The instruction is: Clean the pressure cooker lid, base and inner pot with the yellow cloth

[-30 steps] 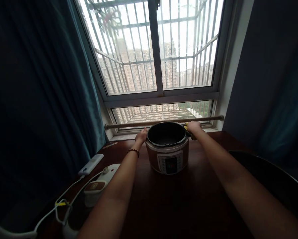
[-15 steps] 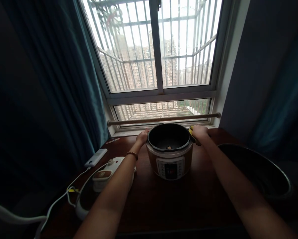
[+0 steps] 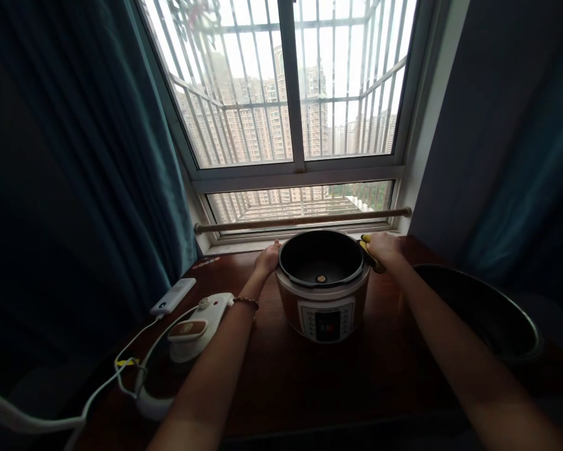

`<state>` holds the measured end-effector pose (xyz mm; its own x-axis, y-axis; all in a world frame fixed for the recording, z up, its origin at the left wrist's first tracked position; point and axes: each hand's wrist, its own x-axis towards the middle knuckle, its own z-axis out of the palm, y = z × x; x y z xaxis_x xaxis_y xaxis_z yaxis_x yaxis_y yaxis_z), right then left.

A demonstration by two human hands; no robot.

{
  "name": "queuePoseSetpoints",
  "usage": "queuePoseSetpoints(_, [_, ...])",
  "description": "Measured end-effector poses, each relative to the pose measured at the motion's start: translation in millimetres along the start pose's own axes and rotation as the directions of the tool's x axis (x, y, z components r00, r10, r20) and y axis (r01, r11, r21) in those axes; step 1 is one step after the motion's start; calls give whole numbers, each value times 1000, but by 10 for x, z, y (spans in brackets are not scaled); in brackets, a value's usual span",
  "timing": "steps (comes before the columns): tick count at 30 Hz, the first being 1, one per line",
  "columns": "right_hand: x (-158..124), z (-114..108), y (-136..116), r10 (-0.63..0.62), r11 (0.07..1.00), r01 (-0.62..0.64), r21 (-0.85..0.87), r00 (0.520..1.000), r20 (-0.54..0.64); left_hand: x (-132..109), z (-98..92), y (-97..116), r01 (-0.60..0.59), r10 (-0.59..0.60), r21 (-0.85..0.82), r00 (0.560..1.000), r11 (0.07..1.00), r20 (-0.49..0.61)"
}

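Note:
An open electric pressure cooker [image 3: 325, 304] with a control panel on its front stands on a dark wooden table [image 3: 309, 382] by the window. Its dark inner cavity is empty apart from a small round part at the bottom. My left hand [image 3: 267, 257] grips the cooker's left rim, fingers curled. On the right rim rests my right hand [image 3: 382, 247], closed on a yellow cloth or sponge [image 3: 369, 250] pressed against the edge.
The cooker's lid [image 3: 187, 338] with a white handle lies at the left, beside a white remote-like device [image 3: 173, 296] and white cables [image 3: 121, 376]. A large dark bowl [image 3: 483, 313] sits at the right. Teal curtains flank the barred window; a wooden rod [image 3: 304, 220] runs along the sill.
The view has shifted slightly down and closer to the cooker. Both hands stay on its rim; the cooker sits a little further right in view.

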<state>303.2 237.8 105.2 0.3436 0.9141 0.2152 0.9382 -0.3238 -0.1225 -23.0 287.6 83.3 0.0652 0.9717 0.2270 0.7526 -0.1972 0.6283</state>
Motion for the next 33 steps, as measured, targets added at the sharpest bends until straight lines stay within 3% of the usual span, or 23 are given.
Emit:
queuePoseSetpoints(4, [-42,8,-16,40,997,-35,65,996,-85,-8,29,-34,30,-31,-30,999,999,-11])
queuePoseSetpoints(8, [-172,-119,5,69,986,-29,165,968,-243,-2,46,-63,41,-43,-62,999,997,-28])
queuePoseSetpoints(11, [-351,-286,15,11,911,154,384,919,-395,13,67,-100,49,-53,-84,997,995,-53])
queuePoseSetpoints(14, [-647,-371,-129,-175,732,375,569,910,-375,35,95,-141,52,-59,-103,996,993,-73])
queuePoseSetpoints(16, [-897,-342,-349,-408,721,480,500,877,-253,48,109,-162,55,-65,-111,994,992,-84])
queuePoseSetpoints(18, [-1149,-257,-633,-594,734,587,341,799,-98,55,116,-174,62,-73,-115,993,991,-92])
queuePoseSetpoints(21, [-1439,-104,-1050,-617,770,627,119,779,-117,56,115,-180,64,-76,-115,993,991,-95])
queuePoseSetpoints(24, [-1569,8,-1324,-583,793,605,73,788,-196,55,114,-185,58,-68,-108,993,993,-97])
queuePoseSetpoints(28, [-1589,93,-1402,-536,823,565,53,804,-259,77,127,-208,52,-62,-95,993,994,-102])
queuePoseSetpoints(33, [-1531,127,-1103,-586,779,627,19,739,-331,115,148,-248,38,-47,-84,994,996,-96])
